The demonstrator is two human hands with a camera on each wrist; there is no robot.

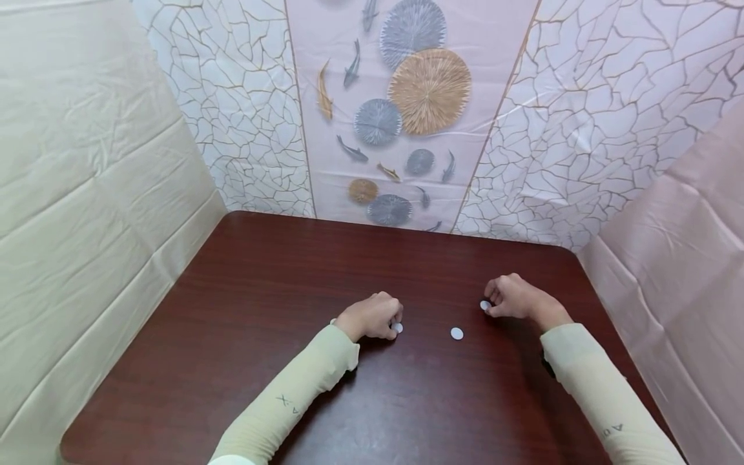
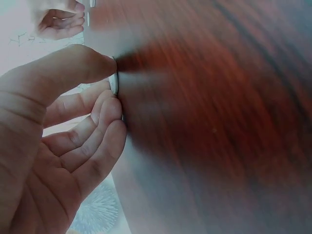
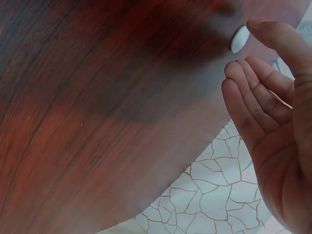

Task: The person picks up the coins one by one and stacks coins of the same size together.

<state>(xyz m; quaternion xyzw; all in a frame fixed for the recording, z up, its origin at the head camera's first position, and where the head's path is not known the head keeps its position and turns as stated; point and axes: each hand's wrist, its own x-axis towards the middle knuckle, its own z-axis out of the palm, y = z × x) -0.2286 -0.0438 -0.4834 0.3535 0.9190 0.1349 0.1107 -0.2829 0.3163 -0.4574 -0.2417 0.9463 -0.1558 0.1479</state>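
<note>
My left hand (image 1: 374,316) is low over the table, thumb and fingertips around the edges of a small white disc (image 1: 398,328). In the left wrist view this disc (image 2: 114,83) lies flat between the thumb tip and the fingers. Farther right, my right hand (image 1: 514,298) is beside another white disc (image 1: 485,305). The right wrist view has the thumb tip at the edge of that disc (image 3: 240,39), while the loosely bent fingers stay apart from it. Between the hands lies a third white disc (image 1: 456,333).
A further white piece (image 1: 332,321) shows partly behind the left wrist. The dark red-brown wooden table (image 1: 279,271) has rounded corners. Patterned cloth (image 1: 430,90) hangs along its back edge, with plain pale cloth (image 1: 104,161) at the left side and pinkish cloth (image 1: 680,258) at the right.
</note>
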